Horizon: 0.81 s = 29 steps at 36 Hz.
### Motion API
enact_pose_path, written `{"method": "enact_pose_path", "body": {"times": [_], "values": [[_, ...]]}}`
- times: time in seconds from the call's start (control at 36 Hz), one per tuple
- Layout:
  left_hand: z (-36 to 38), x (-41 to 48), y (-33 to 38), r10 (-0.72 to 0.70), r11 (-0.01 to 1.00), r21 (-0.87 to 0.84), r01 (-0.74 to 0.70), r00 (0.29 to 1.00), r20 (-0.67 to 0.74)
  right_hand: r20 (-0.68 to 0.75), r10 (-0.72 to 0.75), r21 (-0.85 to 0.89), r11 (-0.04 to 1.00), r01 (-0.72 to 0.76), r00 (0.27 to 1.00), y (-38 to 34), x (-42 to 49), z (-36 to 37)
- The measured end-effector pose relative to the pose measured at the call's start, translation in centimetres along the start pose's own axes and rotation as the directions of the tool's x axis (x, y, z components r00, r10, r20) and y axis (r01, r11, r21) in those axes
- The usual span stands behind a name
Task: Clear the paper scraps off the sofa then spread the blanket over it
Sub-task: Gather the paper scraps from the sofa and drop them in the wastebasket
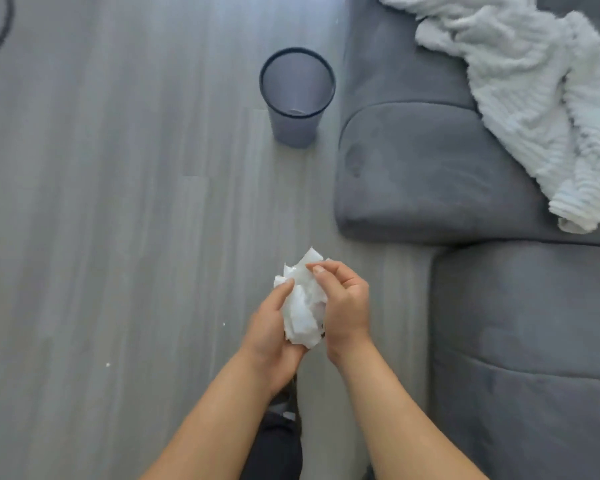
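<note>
1. Nearest me, the person's left grip (271, 327) cups the paper scraps (302, 306) from below, fingers curled round them and thumb laid on top. The right grip (343, 303) closes in from the other side, thumb and forefinger pinching the upper edge.
2. The scraps are bunched into one white wad, held in the air above the floor (118, 202), just off the front edge of the sofa (413, 161). I cannot tell how many pieces are in it.
3. I judge the wad featherlight, soft and springy. It will want to open again and shed bits, so it is best held round its middle with both palms, squeezed lightly and carried low.
4. Two tiny white specks (108, 364) lie on the floor to the person's left, perhaps paper crumbs.
5. Farther on, one dark mesh wastebasket (293, 129) stands upright on the floor, just beside the sofa's front edge.
6. Two grey seat sections of the sofa show, and I see no scraps on them.
7. Farthest, one white fluffy blanket (534, 98) lies rumpled across the far section toward the sofa's back. It looks limp, light and bulky, so I would take it by two corners of one edge.
</note>
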<state>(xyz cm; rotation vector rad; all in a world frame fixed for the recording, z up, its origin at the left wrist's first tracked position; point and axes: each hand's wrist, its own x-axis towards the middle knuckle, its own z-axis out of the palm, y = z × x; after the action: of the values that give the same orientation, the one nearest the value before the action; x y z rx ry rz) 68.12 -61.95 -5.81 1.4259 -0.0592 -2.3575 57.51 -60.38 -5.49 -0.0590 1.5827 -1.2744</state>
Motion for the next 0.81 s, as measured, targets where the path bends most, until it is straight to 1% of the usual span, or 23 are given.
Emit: {"method": "enact_pose_path", "body": {"times": [0.08, 0.14, 0.22, 0.31, 0.42, 0.5, 0.53, 0.58, 0.61, 0.64, 0.69, 0.75, 0.81], "values": [[-0.6, 0.1, 3.2, 0.031, 0.997, -0.067, -0.032, 1.000, -0.004, 0.023, -0.020, -0.033, 0.999, 0.021, 1.000, -0.6, 1.4, 3.8], [-1.2, 1.3, 5.8, 0.044, 0.995, -0.090, -0.045, 0.999, -0.014, 0.038, -0.007, -0.064, 0.998, 0.009, 0.999, -1.1, 3.2, 6.6], [-0.8, 2.9, 8.8, 0.072, 0.989, -0.127, -0.076, 0.997, -0.037, 0.058, 0.009, -0.116, 0.993, -0.002, 0.998, -2.4, 6.0, 8.8], [0.5, 5.8, 11.7, 0.060, 0.980, -0.185, -0.070, 0.996, -0.062, 0.046, 0.017, -0.149, 0.989, -0.010, 0.999, -4.4, 9.9, 10.3], [4.1, 10.6, 15.7, 0.006, 0.985, -0.171, -0.022, 0.996, -0.092, 0.016, 0.026, -0.205, 0.978, -0.022, 1.000, -7.9, 16.2, 10.9], [7.3, 13.9, 19.1, -0.044, 0.989, -0.142, 0.031, 0.995, -0.084, -0.013, 0.052, -0.219, 0.974, -0.054, 0.999, -10.6, 20.7, 11.3], [8.3, 15.6, 20.6, -0.053, 0.989, -0.143, 0.037, 0.992, -0.114, -0.027, 0.068, -0.197, 0.978, -0.072, 0.997, -11.6, 22.7, 11.5], [10.6, 19.2, 24.2, -0.064, 0.988, -0.145, 0.045, 0.990, -0.129, -0.023, 0.082, -0.168, 0.982, -0.085, 0.996, -14.2, 26.8, 12.4], [12.1, 21.1, 26.2, -0.059, 0.990, -0.137, 0.043, 0.991, -0.117, -0.003, 0.056, -0.170, 0.984, -0.056, 0.998, -15.6, 29.1, 12.9], [13.2, 22.6, 27.4, -0.064, 0.991, -0.122, 0.050, 0.991, -0.115, -0.012, 0.025, -0.209, 0.978, -0.027, 1.000, -16.5, 30.8, 13.1], [15.5, 25.3, 30.1, -0.090, 0.993, -0.090, 0.080, 0.988, -0.122, -0.078, 0.016, -0.264, 0.964, -0.037, 0.997, -18.2, 34.5, 13.6], [17.0, 27.8, 32.4, -0.115, 0.991, -0.083, 0.107, 0.988, -0.103, -0.094, 0.006, -0.260, 0.965, -0.031, 0.996, -19.6, 37.6, 14.5], [18.3, 30.3, 34.9, -0.133, 0.988, -0.097, 0.122, 0.984, -0.117, -0.099, 0.012, -0.253, 0.967, -0.036, 0.995, -20.9, 40.9, 15.8]]}}
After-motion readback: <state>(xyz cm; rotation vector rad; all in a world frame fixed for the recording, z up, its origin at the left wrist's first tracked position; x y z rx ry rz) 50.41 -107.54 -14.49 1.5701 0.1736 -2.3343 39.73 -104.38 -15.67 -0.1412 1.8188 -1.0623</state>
